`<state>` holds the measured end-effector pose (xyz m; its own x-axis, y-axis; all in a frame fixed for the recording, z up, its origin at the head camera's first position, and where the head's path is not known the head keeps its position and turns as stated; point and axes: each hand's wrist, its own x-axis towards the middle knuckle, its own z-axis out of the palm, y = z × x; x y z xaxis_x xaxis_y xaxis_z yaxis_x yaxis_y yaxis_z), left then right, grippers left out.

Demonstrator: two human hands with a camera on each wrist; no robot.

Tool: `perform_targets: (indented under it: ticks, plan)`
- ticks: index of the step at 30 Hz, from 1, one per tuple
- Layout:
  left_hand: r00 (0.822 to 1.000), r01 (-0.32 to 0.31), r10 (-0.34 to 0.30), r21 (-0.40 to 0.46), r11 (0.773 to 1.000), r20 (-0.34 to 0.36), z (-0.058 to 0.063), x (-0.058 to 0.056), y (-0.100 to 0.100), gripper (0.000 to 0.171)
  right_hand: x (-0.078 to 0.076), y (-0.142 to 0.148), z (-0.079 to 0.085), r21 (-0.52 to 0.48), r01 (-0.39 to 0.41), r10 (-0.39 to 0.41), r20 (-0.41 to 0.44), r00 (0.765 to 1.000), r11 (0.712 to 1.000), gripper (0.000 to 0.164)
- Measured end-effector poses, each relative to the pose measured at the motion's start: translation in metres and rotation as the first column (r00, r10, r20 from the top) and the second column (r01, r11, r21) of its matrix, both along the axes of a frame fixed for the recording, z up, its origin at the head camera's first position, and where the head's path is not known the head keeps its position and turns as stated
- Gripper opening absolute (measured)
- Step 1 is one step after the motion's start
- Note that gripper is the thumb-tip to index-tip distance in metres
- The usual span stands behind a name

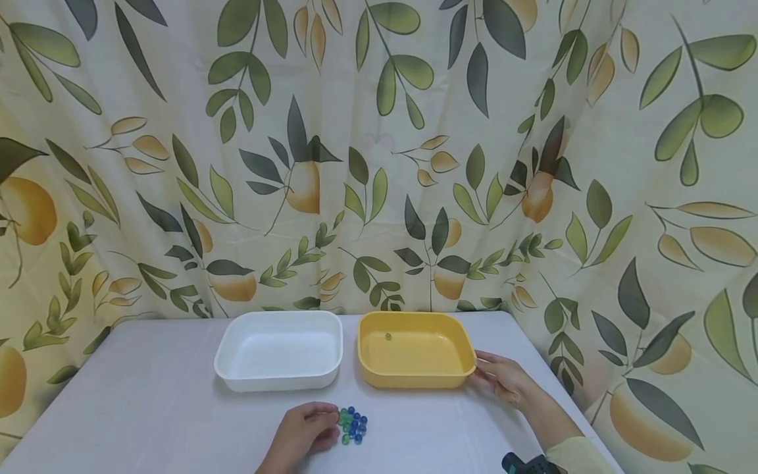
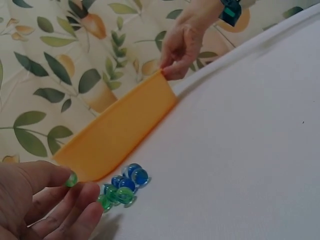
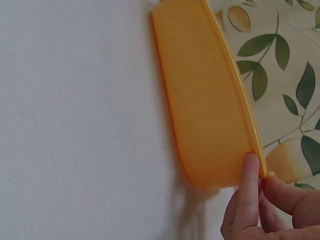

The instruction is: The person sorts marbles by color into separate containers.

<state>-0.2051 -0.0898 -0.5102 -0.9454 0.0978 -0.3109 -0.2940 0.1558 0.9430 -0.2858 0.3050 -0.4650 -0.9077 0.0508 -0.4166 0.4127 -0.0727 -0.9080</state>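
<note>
Between the thumb and index finger of my left hand (image 1: 306,428) a green marble (image 2: 71,179) is pinched. The hand is just left of a cluster of blue and green glass marbles (image 1: 357,426) on the table. My right hand (image 1: 503,380) grips the right rim of the yellow tray (image 1: 414,380), thumb on one side and fingers on the other, as the right wrist view shows. Inside that tray lies one yellowish-green marble (image 1: 388,336). To its left stands a white tray (image 1: 278,383) with no marbles showing in it.
A white cloth covers the table (image 1: 160,408). Behind it hangs a curtain (image 1: 379,263) printed with leaves and fruit, close to the trays' far sides. A dark band-mounted device (image 1: 529,463) sits at the right wrist.
</note>
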Motion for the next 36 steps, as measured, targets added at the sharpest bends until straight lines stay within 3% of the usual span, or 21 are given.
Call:
perform_targets:
  ticks: [9, 17, 29, 36]
  plan:
    - [1.0, -0.013, 0.012, 0.028, 1.0, 0.014, 0.009, -0.007, 0.008, 0.036, 0.0, 0.0, 0.001, -0.003, 0.0, 0.0, 0.002, 1.0, 1.0, 0.062]
    - [1.0, 0.015, -0.014, 0.084, 0.996, -0.015, 0.02, -0.015, 0.022, 0.034, 0.0, -0.001, 0.001, 0.001, -0.004, 0.004, -0.003, 1.0, 1.0, 0.061]
    - [1.0, 0.0, -0.001, 0.07, 0.998, 0.011, 0.039, -0.036, 0.046, 0.031, 0.0, 0.0, -0.001, -0.002, 0.002, -0.002, -0.013, 1.0, 1.0, 0.06]
    - [0.999, 0.03, -0.026, 0.146, 0.989, -0.031, 0.051, -0.045, 0.054, 0.033, 0.001, -0.001, 0.0, 0.016, -0.004, 0.004, -0.012, 1.0, 1.0, 0.06]
